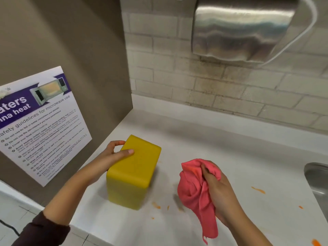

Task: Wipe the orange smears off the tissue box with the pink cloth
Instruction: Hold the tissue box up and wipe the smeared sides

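A yellow tissue box stands on the white counter, its visible faces plain yellow with no orange smears showing. My left hand grips the box's far left edge, thumb on top and fingers curled behind. To the right of the box, a short gap away, my right hand is closed on a bunched pink cloth that hangs down above the counter. The cloth does not touch the box.
Orange smears dot the counter near the box's front corner and to the right. A steel sink sits at the right edge. A metal dispenser hangs on the brick wall. A microwave safety poster covers the left panel.
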`<state>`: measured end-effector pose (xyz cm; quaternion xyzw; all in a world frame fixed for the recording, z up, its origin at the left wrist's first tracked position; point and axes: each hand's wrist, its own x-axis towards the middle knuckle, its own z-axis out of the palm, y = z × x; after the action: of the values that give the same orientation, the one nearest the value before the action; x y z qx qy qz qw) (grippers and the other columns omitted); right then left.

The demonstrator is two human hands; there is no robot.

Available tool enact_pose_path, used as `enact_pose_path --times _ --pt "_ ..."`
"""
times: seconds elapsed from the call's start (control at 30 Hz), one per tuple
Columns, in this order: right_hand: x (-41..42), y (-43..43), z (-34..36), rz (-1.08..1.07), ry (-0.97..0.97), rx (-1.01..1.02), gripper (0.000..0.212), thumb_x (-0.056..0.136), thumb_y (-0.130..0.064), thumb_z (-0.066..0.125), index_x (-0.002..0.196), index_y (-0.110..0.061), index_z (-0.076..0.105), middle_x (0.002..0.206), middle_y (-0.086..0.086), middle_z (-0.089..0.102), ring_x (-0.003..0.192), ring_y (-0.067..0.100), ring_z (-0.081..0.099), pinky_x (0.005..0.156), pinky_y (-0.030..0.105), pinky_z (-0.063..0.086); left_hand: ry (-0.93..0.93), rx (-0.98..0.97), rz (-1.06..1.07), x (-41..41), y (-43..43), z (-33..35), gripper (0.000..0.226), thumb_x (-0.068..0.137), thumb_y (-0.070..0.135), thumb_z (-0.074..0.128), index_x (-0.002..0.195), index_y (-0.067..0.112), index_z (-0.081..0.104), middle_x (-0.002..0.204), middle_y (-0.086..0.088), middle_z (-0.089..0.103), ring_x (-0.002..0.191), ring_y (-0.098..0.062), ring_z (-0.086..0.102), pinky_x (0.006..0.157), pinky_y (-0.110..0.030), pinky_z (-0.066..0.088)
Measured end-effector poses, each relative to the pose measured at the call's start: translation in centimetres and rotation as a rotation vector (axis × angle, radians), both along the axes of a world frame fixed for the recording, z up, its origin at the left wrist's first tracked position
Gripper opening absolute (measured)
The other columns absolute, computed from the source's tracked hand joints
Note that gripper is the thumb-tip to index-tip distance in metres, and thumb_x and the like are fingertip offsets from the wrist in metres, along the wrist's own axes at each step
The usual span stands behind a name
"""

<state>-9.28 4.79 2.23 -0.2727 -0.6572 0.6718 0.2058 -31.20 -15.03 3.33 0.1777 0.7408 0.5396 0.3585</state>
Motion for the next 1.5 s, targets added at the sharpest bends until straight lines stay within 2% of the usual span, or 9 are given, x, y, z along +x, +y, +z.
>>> enact_pose_path --times 0.1,0.27,0.6,0.7,0.93,1.07,1.17,1.37,1.5 --pt "0.5 0.2 0.8 0.044 -0.055 0.246 0.046 0.095 0.000 0.041 0.080 -0.032 0.071 0.084 -0.020 0.073 0.078 -0.006 0.065 0.069 0.003 0.045 0.040 -0.148 0.003 -0.7 0.9 0.7 0.064 0.083 0.042 0.064 0.137 0.028 0.031 0.123 -0.008 0.056 0.100 -0.027 0.061 0.080 -0.039 0.052" --pt "1.4 1.3 1.3 0.092 -0.172 0.463 0.042 0.095 -0.013 0.040 0.089 -0.048 0.060 0.081 -0.011 0.071 0.074 0.000 0.064 0.060 0.003 0.043 0.094 -0.144 -0.102 0.3 0.3 1.9 0.090 0.064 0.059 0.072 0.141 0.033 0.030 0.107 -0.006 0.068 0.096 -0.022 0.067 0.093 -0.042 0.051" --pt "-0.5 1.8 2.2 -0.109 0.038 -0.438 0.050 0.090 -0.046 0.049 0.112 -0.004 0.064 0.107 0.021 0.071 0.103 0.034 0.066 0.099 0.052 0.043 -0.105 0.023 -0.315 2.0 -7.1 0.4 0.110 0.049 0.046 0.090 0.139 0.039 0.025 0.123 -0.021 0.061 0.112 -0.037 0.060 0.090 -0.039 0.055" --pt "-2.2 0.2 2.5 -0.063 0.094 -0.592 0.057 0.087 -0.046 0.050 0.117 0.000 0.061 0.113 0.024 0.067 0.109 0.036 0.062 0.102 0.052 0.040 -0.057 0.007 -0.251 2.9 -8.0 -0.1 0.115 0.040 0.057 0.088 0.138 0.034 0.031 0.121 -0.030 0.057 0.109 -0.039 0.060 0.090 -0.038 0.055" --pt "-6.6 -3.2 2.5 0.130 0.177 -0.739 0.044 0.098 -0.037 0.039 0.094 -0.009 0.072 0.102 0.016 0.073 0.093 0.024 0.071 0.088 0.045 0.053 0.142 0.036 0.182 5.8 -9.6 -2.7 0.089 0.021 0.089 0.063 0.100 0.049 0.058 0.090 0.026 0.071 0.084 -0.005 0.069 0.064 -0.016 0.052" --pt "-8.5 -4.0 1.7 0.235 0.185 -0.742 0.051 0.099 -0.021 0.036 0.073 -0.009 0.078 0.084 0.012 0.076 0.076 0.019 0.073 0.070 0.033 0.059 0.164 0.146 0.295 5.8 -9.8 -4.8 0.053 0.048 0.063 0.058 0.097 0.043 0.064 0.092 0.023 0.073 0.091 -0.010 0.068 0.070 -0.021 0.050" --pt "-9.5 -4.6 0.2 0.259 0.137 -0.733 0.025 0.090 0.000 0.038 0.104 0.003 0.059 0.091 0.019 0.067 0.081 0.026 0.067 0.072 0.034 0.057 0.252 0.215 0.286 5.7 -9.4 -6.4 0.049 0.059 0.050 0.053 0.101 0.028 0.065 0.098 0.017 0.072 0.088 -0.006 0.066 0.067 -0.012 0.052" --pt "-9.5 -4.5 -2.7 0.288 0.029 0.366 0.053 0.070 -0.012 0.056 0.115 -0.038 0.046 0.106 -0.018 0.060 0.090 -0.009 0.060 0.075 0.007 0.045 0.345 0.328 0.271 3.8 -7.9 -8.9 0.038 0.068 0.036 0.054 0.094 0.010 0.063 0.091 0.008 0.072 0.081 -0.005 0.067 0.068 -0.012 0.051" --pt "-9.4 -3.3 -5.5 0.238 0.019 0.996 0.054 0.083 -0.034 0.051 0.134 -0.019 0.048 0.137 0.011 0.048 0.123 0.029 0.043 0.104 0.040 0.035 0.346 0.374 0.224 2.1 -6.8 -10.0 0.037 0.072 0.038 0.051 0.092 0.011 0.066 0.090 0.006 0.073 0.082 -0.009 0.068 0.070 -0.015 0.052"
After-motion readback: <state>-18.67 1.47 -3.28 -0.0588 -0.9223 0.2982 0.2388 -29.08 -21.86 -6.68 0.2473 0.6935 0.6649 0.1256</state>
